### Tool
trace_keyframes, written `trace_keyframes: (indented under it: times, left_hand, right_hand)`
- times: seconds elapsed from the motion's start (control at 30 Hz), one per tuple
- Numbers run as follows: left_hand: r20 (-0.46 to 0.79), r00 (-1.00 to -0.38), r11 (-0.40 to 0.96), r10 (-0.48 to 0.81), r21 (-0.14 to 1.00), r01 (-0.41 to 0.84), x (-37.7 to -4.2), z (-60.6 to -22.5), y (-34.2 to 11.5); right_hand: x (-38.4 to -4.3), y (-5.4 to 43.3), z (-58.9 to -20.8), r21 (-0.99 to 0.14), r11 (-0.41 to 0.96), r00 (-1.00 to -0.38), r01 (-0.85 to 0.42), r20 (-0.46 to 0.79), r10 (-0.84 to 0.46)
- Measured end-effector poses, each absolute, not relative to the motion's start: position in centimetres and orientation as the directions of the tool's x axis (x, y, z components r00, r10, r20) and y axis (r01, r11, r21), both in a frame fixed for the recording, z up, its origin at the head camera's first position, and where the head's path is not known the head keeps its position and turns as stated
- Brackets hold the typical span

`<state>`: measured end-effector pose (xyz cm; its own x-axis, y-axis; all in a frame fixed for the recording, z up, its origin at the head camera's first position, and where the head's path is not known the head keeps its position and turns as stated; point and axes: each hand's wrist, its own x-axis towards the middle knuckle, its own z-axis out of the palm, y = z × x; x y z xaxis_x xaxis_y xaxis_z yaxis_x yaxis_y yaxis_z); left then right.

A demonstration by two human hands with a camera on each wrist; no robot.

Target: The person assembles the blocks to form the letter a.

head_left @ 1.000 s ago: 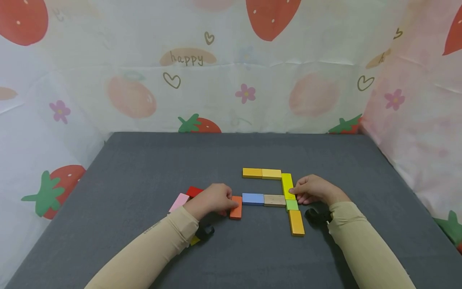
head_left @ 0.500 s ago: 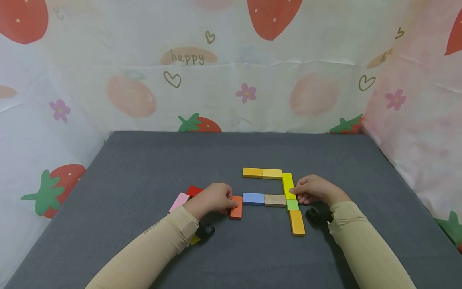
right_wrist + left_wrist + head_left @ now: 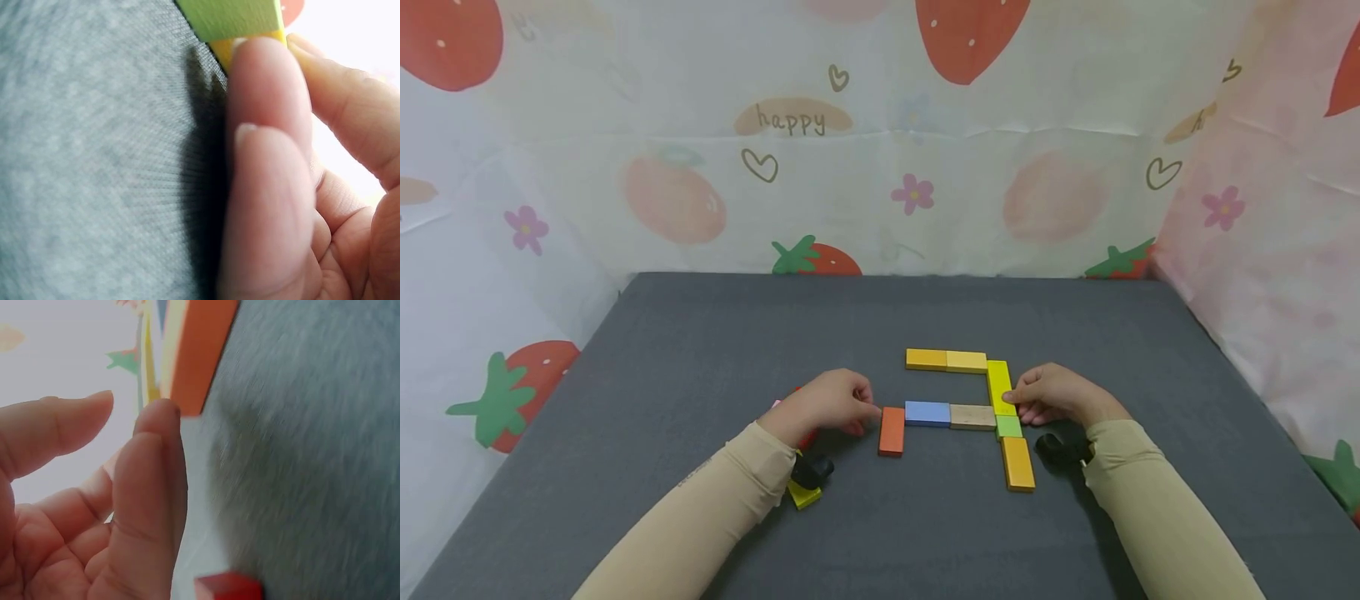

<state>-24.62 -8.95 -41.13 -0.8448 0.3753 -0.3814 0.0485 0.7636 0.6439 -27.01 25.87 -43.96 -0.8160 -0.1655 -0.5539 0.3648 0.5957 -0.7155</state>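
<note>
The left arm (image 3: pixel 692 500) slants in from the near left, the right arm (image 3: pixel 1165 508) from the near right, both sleeved to the wrist. The left hand (image 3: pixel 831 407) holds nothing — its thumb (image 3: pixel 56 428) stands apart from two fingers (image 3: pixel 140 494) lying side by side. The right hand (image 3: pixel 1056 394) bends inward, its thumb and fingertips (image 3: pixel 265 81) drawn close — a pinching pose, palm turned in.

On the grey table (image 3: pixel 737 325) I see blocks (image 3: pixel 927 360) lying: one orange (image 3: pixel 891 433), one blue (image 3: pixel 927 414), one wooden (image 3: pixel 972 417), one green (image 3: pixel 1009 427), several yellow (image 3: pixel 1018 465); a red (image 3: pixel 231 586) and a pink (image 3: pixel 777 404) one are partly hidden.
</note>
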Motion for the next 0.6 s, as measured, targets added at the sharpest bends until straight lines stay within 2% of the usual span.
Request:
trace_keyframes:
  times: [0.37, 0.6]
  left_hand:
    - [-0.335, -0.885, 0.733, 0.323, 0.68, 0.011, -25.2, -40.2, -11.9]
    - [-0.277, -0.918, 0.789, 0.285, 0.612, 0.061, -25.8, -40.1, -13.8]
  right_hand:
    - [-26.8, 25.9, -43.8, -0.73, 0.591, -0.821, 0.342, -0.538, -0.19]
    - [-26.7, 25.9, -43.8, -0.733, 0.593, -0.823, 0.333, -0.533, -0.196]
